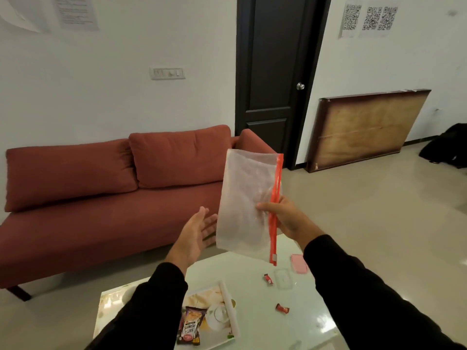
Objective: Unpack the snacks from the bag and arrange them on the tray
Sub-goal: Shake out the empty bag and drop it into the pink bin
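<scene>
Salted-peanut packet (190,325) lay on the printed tray (228,306). Right hand (285,218) pinched the translucent orange-zippered bag (246,203). Left hand (195,233) hovered, fingers spread, holding nothing.

Above the table (255,281), the translucent bag (242,205) hangs at 12 o'clock, blocking the centre line. On the surface, two small red candies (268,279) (282,308) lie at 1 o'clock, a pink case (299,263) beyond them. The tray (227,306) with the peanut packet (190,325) occupies 9 o'clock. Bare glass lies between tray and candies.
</scene>
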A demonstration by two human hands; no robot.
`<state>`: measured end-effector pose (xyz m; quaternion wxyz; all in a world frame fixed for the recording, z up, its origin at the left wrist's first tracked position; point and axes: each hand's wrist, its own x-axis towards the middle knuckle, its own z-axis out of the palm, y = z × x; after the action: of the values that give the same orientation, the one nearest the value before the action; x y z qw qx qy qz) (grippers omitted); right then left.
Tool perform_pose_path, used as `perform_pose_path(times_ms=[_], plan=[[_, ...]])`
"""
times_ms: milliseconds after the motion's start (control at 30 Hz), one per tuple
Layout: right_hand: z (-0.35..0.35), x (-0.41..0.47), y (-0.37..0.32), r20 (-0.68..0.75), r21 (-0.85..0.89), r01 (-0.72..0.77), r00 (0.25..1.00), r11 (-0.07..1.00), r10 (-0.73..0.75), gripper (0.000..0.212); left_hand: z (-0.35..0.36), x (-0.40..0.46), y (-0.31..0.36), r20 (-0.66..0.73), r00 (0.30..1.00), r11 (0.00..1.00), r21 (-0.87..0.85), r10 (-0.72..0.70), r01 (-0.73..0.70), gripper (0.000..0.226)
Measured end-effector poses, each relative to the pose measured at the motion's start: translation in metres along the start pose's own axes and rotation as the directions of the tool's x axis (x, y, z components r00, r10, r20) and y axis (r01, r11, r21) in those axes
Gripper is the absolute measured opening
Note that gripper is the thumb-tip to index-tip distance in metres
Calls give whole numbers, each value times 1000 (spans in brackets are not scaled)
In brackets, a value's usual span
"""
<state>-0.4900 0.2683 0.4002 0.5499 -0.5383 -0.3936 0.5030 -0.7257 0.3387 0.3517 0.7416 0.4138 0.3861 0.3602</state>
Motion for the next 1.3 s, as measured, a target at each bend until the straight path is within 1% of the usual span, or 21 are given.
perform_pose_path(times_ms=[67,167,267,367,433,500,600,667,700,733,767,800,833,867,900,933,1000,1067,1133,1200,1300], plan=[[-4,-4,-5,59,-87,-50,997,995,56,16,5,3,14,167,986,992,122,-7,-14,40],[-7,-11,-13,71,-168,-113,989,979,127,22,15,11,28,332,943,976,213,-26,-49,46],[-13,-20,-12,25,-197,-131,990,972,138,30,24,19,26,331,944,929,347,6,-127,41],[-23,-32,-1,-67,-192,-127,991,973,117,30,35,32,11,319,947,924,352,31,-148,31],[-31,-42,8,-145,-127,-105,986,986,86,32,43,35,-2,299,954,943,314,11,-109,22],[-42,-54,14,-201,-62,-76,978,995,62,31,54,37,-15,293,955,966,255,-36,-42,20],[-59,-73,18,-232,-15,-17,973,1000,13,26,76,37,-31,298,951,971,238,-85,12,16],[-76,-85,17,-254,-36,33,966,999,-41,32,98,34,-42,309,935,960,263,-175,93,25],[-84,-90,16,-261,-64,43,964,997,-59,35,108,33,-48,336,903,947,264,-268,183,37],[-93,-95,14,-264,-97,45,962,994,-70,38,118,34,-54,391,843,922,271,-369,278,53],[-104,-99,12,-267,-142,42,961,989,-79,44,128,35,-60,470,763,894,288,-444,343,72],[-116,-103,12,-275,-189,39,957,981,-91,51,139,35,-67,553,676,873,313,-487,373,85],[-129,-107,11,-288,-234,35,952,972,-104,58,150,35,-73,614,607,864,345,-504,368,91],[-140,-110,11,-304,-268,29,946,963,-113,62,161,33,-78,645,569,860,374,-510,347,92],[-154,-114,10,-316,-300,25,941,954,-124,61,175,32,-84,640,567,855,400,-518,330,92],[-167,-119,8,-320,-329,22,938,944,-134,58,188,32,-91,617,586,850,416,-525,324,90],[-194,-129,3,-313,-354,25,939,935,-143,48,219,37,-107,554,668,859,422,-497,290,78],[-223,-139,4,-306,-293,37,943,955,-131,39,246,42,-123,491,751,878,408,-441,249,60],[-256,-151,8,-307,-102,-7,952,995,-25,50,273,45,-137,457,800,898,382,-388,217,43],[-280,-164,17,-291,76,-85,951,993,104,58,292,45,-147,433,836,916,356,-336,184,35],[-302,-176,34,-250,171,-199,939,965,238,81,321,42,-160,437,871,916,401,-222,32,34]])
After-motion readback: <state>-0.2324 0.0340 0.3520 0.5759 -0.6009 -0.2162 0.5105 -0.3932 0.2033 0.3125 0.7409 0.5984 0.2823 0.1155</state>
